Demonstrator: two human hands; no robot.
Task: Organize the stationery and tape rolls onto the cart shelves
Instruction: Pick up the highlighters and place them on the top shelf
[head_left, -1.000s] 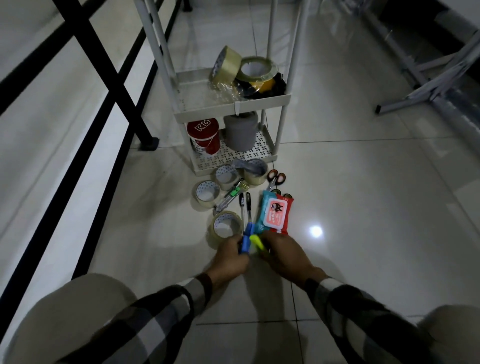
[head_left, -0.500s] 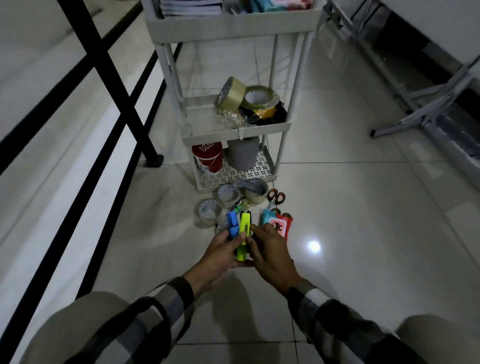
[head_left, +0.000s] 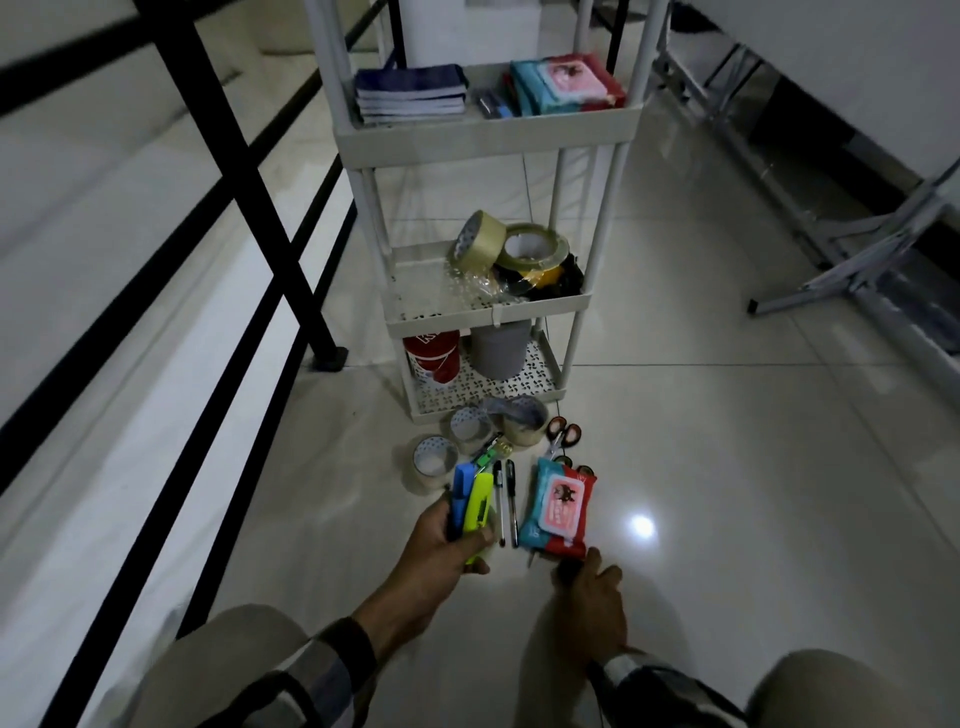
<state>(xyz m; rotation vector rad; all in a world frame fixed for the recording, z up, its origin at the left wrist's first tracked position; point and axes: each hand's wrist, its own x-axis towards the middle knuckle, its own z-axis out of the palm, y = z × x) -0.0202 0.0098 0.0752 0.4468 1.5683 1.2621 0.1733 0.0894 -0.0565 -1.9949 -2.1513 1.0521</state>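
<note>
Head view showed the cart partly filled, while the left hand wrapped curled fingers around 2 highlighters at lower middle, the right hand reached spread-fingered toward the wipes pack, and tape rolls waited on the floor.

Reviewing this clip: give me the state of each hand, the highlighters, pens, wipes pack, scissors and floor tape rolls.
Left hand: grips both highlighters.
Blue highlighter: held, capped.
Yellow highlighter: held beside the blue one.
Right hand: fingers loose, at the wipes pack's near edge.
Wipes pack: flat on floor.
Two black pens: lying on floor.
Scissors: on floor, closed.
Tape rolls: flat on floor.
</note>
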